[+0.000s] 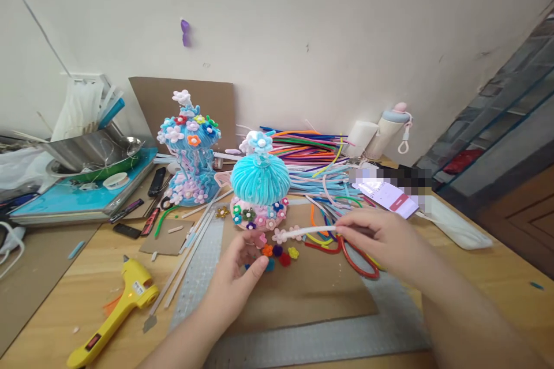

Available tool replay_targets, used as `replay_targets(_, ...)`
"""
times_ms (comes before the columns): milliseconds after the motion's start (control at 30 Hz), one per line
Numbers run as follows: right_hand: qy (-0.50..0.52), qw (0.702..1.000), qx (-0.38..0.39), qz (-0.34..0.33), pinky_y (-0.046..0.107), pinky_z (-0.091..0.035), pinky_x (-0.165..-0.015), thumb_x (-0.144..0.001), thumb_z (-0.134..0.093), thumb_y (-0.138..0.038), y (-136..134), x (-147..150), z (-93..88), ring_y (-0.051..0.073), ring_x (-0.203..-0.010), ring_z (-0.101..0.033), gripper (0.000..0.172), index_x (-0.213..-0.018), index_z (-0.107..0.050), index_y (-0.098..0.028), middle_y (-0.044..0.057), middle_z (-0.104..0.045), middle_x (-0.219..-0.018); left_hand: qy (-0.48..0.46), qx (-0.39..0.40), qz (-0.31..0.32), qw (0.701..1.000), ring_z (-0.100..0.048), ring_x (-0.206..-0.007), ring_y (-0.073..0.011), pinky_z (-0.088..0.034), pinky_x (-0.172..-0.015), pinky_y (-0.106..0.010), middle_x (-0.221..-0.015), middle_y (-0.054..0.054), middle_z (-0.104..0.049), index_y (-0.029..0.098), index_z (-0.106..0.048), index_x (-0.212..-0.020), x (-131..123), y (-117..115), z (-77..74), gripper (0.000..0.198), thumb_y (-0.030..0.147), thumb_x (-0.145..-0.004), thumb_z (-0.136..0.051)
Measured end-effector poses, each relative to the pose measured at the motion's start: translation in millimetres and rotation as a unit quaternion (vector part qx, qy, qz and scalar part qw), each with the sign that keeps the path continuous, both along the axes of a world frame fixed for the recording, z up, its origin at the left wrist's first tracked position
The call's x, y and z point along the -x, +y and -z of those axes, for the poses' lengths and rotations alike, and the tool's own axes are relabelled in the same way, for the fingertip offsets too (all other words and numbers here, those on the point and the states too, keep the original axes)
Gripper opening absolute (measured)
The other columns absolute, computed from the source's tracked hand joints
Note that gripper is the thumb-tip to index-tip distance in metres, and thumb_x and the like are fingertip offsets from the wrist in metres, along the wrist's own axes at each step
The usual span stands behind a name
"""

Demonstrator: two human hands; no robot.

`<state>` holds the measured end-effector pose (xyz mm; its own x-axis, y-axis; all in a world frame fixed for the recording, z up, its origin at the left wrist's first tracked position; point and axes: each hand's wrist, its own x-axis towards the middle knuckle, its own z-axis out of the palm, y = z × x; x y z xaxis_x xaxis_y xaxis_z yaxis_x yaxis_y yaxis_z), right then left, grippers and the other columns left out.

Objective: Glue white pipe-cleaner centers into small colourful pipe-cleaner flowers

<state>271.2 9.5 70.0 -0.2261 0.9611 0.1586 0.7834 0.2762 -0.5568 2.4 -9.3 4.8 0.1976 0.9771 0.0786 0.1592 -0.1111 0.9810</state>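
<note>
My right hand [381, 239] pinches the end of a white pipe cleaner [309, 232] that points left toward several small pipe-cleaner flowers [279, 251] lying on a brown cardboard sheet [311, 291]. My left hand [240, 282] rests on the cardboard beside those flowers, fingers curled, thumb reaching toward them; I cannot make out whether it holds one. Just behind stands a turquoise fuzzy dome craft [259, 184] on a pink flowered base. A taller blue flowered craft [190, 153] stands to its left.
A yellow glue gun [116, 305] lies at the front left. A heap of coloured pipe cleaners [311, 153] lies against the wall. Metal bowls sit on a blue tray [82, 190] at the left. A grey cutting mat [329, 337] lies under the cardboard. A bottle [389, 130] leans at the back.
</note>
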Motion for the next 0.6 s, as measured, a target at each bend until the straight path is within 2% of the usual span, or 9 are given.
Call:
replay_targets(100,-0.002,0.997,0.028,-0.066,0.025,-0.043,-0.059,-0.088,-0.049,-0.032,-0.2,27.5,5.7,0.016,-0.069,-0.059,0.022,-0.080,-0.067,-0.024,0.000,-0.067,-0.077,-0.009,-0.003,0.000,1.000,-0.057,-0.078,-0.0165,-0.046,-0.069,-0.027,-0.096,-0.007,-0.062,0.018,-0.053,-0.108,0.0,-1.0,-2.2,0.032,0.034,-0.081,-0.058)
replay_targets(200,0.002,0.996,0.031,-0.087,0.024,-0.041,-0.058,-0.088,-0.049,-0.029,1.5,41.4,16.5,0.015,-0.067,-0.059,0.019,-0.082,-0.066,-0.024,-0.001,-0.066,-0.076,0.048,0.010,-0.013,0.999,-0.056,-0.069,-0.0155,-0.044,-0.062,-0.025,-0.078,-0.003,-0.064,0.017,-0.060,-0.087,2.6,-1.8,-2.0,0.019,0.035,-0.083,-0.055)
replay_targets(267,0.001,0.995,0.023,-0.101,0.024,-0.041,-0.059,-0.089,-0.048,-0.026,0.9,46.7,26.0,0.015,-0.069,-0.059,0.018,-0.085,-0.065,-0.023,0.000,-0.066,-0.078,0.100,0.002,-0.019,0.995,-0.055,-0.063,-0.0149,-0.041,-0.059,-0.024,-0.068,-0.001,-0.063,0.018,-0.062,-0.076,4.1,-2.2,-1.0,0.021,0.034,-0.085,-0.053)
replay_targets(433,-0.061,0.979,0.029,-0.195,0.026,-0.043,-0.069,-0.090,-0.045,-0.016,-0.9,54.1,47.7,0.017,-0.080,-0.061,0.020,-0.090,-0.064,-0.023,0.001,-0.067,-0.087,0.227,-0.050,-0.009,0.973,-0.055,-0.063,-0.0162,-0.038,-0.058,-0.025,-0.065,-0.001,-0.062,0.020,-0.064,-0.073,5.7,-3.2,-0.4,0.027,0.036,-0.087,-0.048)
replay_targets(533,-0.092,0.974,0.027,-0.207,0.025,-0.043,-0.067,-0.091,-0.044,-0.015,2.5,53.8,51.8,0.017,-0.079,-0.061,0.022,-0.086,-0.064,-0.022,0.002,-0.066,-0.084,0.260,-0.070,0.003,0.963,-0.056,-0.067,-0.0180,-0.038,-0.060,-0.025,-0.068,-0.002,-0.063,0.021,-0.063,-0.074,6.0,-3.5,-2.0,0.030,0.038,-0.089,-0.044)
replay_targets(600,-0.078,0.976,0.013,-0.203,0.025,-0.043,-0.068,-0.092,-0.043,-0.015,3.4,53.6,51.4,0.017,-0.080,-0.060,0.022,-0.088,-0.064,-0.022,0.002,-0.065,-0.085,0.261,-0.076,0.014,0.962,-0.056,-0.067,-0.0182,-0.038,-0.060,-0.026,-0.068,-0.003,-0.062,0.020,-0.062,-0.074,5.1,-3.7,-2.0,0.030,0.037,-0.089,-0.043)
